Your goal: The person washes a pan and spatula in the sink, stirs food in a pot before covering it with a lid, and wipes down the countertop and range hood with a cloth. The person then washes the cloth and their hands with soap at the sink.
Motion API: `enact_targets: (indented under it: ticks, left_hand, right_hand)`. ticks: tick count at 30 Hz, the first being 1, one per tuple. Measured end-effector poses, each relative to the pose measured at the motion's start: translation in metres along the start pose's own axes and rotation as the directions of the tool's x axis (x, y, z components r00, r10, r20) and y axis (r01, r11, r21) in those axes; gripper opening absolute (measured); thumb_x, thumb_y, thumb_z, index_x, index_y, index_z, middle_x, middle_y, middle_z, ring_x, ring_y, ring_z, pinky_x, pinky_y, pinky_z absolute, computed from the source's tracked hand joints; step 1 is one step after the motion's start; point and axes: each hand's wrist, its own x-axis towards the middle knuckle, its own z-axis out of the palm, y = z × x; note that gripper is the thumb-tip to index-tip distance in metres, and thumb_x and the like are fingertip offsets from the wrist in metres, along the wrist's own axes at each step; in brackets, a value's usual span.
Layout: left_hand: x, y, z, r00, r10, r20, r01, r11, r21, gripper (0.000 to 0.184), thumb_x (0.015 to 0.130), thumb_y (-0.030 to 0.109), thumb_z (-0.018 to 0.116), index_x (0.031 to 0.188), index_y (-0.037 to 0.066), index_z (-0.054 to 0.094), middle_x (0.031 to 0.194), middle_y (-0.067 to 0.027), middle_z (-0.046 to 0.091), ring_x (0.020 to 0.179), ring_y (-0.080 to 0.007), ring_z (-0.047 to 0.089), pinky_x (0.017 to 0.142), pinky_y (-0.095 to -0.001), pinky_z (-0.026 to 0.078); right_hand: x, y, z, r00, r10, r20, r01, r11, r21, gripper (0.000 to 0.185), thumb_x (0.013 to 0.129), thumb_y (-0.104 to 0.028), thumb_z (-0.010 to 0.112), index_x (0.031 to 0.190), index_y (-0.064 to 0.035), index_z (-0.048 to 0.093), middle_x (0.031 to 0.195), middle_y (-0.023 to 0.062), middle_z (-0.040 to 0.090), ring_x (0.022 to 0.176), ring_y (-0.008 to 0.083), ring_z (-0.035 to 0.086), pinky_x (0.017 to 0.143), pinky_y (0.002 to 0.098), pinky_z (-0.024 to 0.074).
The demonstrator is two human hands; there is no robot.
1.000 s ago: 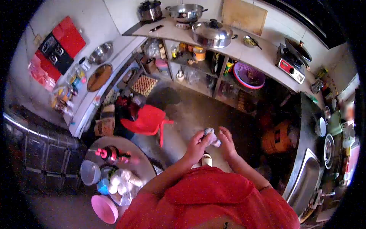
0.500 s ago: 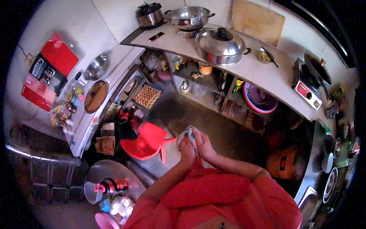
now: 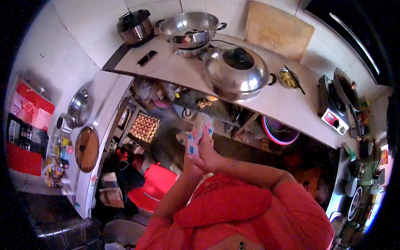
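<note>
A white cloth (image 3: 195,141) with blue and pink patches is bunched between my two hands, in front of the counter. My right hand (image 3: 207,148) is closed on its right side, with the thumb pointing up along it. Lower down, my left hand (image 3: 193,161) wraps the left side, its fingers partly hidden behind the fabric. The top of the cloth sticks up loosely past my fingers and looks blurred. Beyond it on the counter stands a large lidded steel pot (image 3: 236,73), apart from both hands.
On the counter (image 3: 166,73) are a steel pan (image 3: 189,31), a phone (image 3: 147,58), a food bowl (image 3: 288,78) with chopsticks, and a portable stove (image 3: 333,108). Below sit an egg tray (image 3: 144,127) and purple basket (image 3: 280,130). A red chair (image 3: 156,187) stands at my left.
My view has moved closer to the counter. Both hands, still together, have come slightly left and up in view, and more of the cloth now spreads out above them.
</note>
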Motion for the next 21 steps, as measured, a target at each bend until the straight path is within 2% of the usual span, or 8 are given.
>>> enact_targets:
  ticks: [2, 4, 9, 11, 13, 17, 19, 21]
  left_hand:
    - [0.023, 0.004, 0.013, 0.973, 0.018, -0.231, -0.057, 0.985, -0.163, 0.06, 0.086, 0.052, 0.026, 0.135, 0.017, 0.019, 0.14, -0.0062, 0.019, 0.13, -0.0239, 0.016, 0.106, -0.0376, 0.008]
    - [0.029, 0.015, 0.021, 0.938, 0.134, -0.321, -0.034, 0.954, 0.297, 0.055, 0.087, 0.051, 0.028, 0.127, 0.014, 0.031, 0.128, -0.0057, 0.035, 0.119, -0.0253, 0.032, 0.099, -0.039, 0.024]
    - [0.058, 0.041, 0.014, 0.995, 0.062, -0.076, -0.017, 0.873, 0.487, 0.052, 0.088, 0.049, 0.026, 0.122, 0.012, 0.039, 0.121, -0.0078, 0.044, 0.111, -0.0282, 0.043, 0.092, -0.0425, 0.036]
    - [0.069, 0.049, 0.0, 0.96, 0.221, -0.172, 0.072, 0.4, 0.914, 0.051, 0.087, 0.05, 0.026, 0.119, 0.013, 0.041, 0.119, -0.0091, 0.046, 0.108, -0.0291, 0.045, 0.087, -0.0438, 0.04]
    - [0.084, 0.07, -0.009, 0.948, 0.268, -0.173, 0.149, 0.104, 0.983, 0.05, 0.086, 0.049, 0.028, 0.116, 0.013, 0.043, 0.115, -0.0101, 0.049, 0.104, -0.0296, 0.048, 0.083, -0.0447, 0.043]
    - [0.11, 0.099, -0.013, 0.893, 0.413, -0.177, 0.154, 0.09, 0.984, 0.046, 0.083, 0.046, 0.036, 0.112, 0.011, 0.045, 0.106, -0.0115, 0.053, 0.095, -0.0305, 0.053, 0.076, -0.045, 0.046]
    - [0.123, 0.094, -0.001, 0.844, 0.42, -0.332, 0.163, 0.388, 0.907, 0.045, 0.083, 0.044, 0.039, 0.111, 0.01, 0.045, 0.102, -0.0117, 0.054, 0.09, -0.0306, 0.055, 0.073, -0.0453, 0.047]
    - [0.137, 0.089, 0.02, 0.844, 0.138, -0.519, 0.144, 0.873, 0.465, 0.043, 0.082, 0.042, 0.042, 0.11, 0.01, 0.046, 0.1, -0.0114, 0.054, 0.086, -0.0301, 0.056, 0.071, -0.0461, 0.047]
  right_hand:
    - [0.023, 0.005, -0.018, 0.994, -0.107, 0.034, 0.112, 0.971, -0.213, 0.066, 0.079, -0.042, 0.052, 0.126, 0.0006, 0.033, 0.134, 0.0217, 0.015, 0.125, 0.0378, 0.012, 0.102, 0.0397, 0.0135]
    - [0.054, 0.015, -0.039, 0.943, -0.321, 0.089, 0.332, 0.884, -0.33, 0.073, 0.072, -0.043, 0.059, 0.126, 0.0, 0.034, 0.132, 0.0213, 0.024, 0.121, 0.0397, 0.025, 0.1, 0.042, 0.0235]
    - [0.116, 0.036, -0.083, 0.735, -0.532, 0.421, 0.615, 0.784, -0.084, 0.051, 0.071, -0.04, 0.058, 0.109, -0.0069, 0.052, 0.123, 0.0156, 0.035, 0.115, 0.0344, 0.032, 0.094, 0.039, 0.0336]
    - [0.138, 0.04, -0.108, 0.598, -0.641, 0.481, 0.751, 0.658, -0.056, 0.04, 0.077, -0.031, 0.056, 0.11, -0.0102, 0.051, 0.12, 0.0166, 0.041, 0.109, 0.0364, 0.04, 0.092, 0.0397, 0.0366]
    - [0.147, 0.057, -0.126, 0.653, -0.6, 0.462, 0.613, 0.777, 0.143, 0.034, 0.078, -0.026, 0.054, 0.109, -0.0102, 0.051, 0.116, 0.0166, 0.044, 0.104, 0.035, 0.045, 0.089, 0.039, 0.0396]
    - [0.161, 0.098, -0.168, 0.845, -0.39, 0.365, 0.403, 0.914, 0.044, 0.029, 0.078, -0.017, 0.058, 0.105, -0.0066, 0.052, 0.114, 0.0129, 0.046, 0.091, 0.0247, 0.055, 0.076, 0.0347, 0.0464]
    - [0.165, 0.124, -0.166, 0.868, -0.412, 0.277, 0.389, 0.911, 0.136, 0.032, 0.078, -0.018, 0.057, 0.107, -0.0068, 0.051, 0.114, 0.0132, 0.047, 0.096, 0.0258, 0.053, 0.079, 0.0337, 0.0452]
    - [0.168, 0.137, -0.155, 0.886, -0.385, 0.259, 0.34, 0.918, 0.202, 0.036, 0.078, -0.018, 0.057, 0.112, -0.007, 0.049, 0.116, 0.0145, 0.045, 0.102, 0.0283, 0.049, 0.083, 0.035, 0.0422]
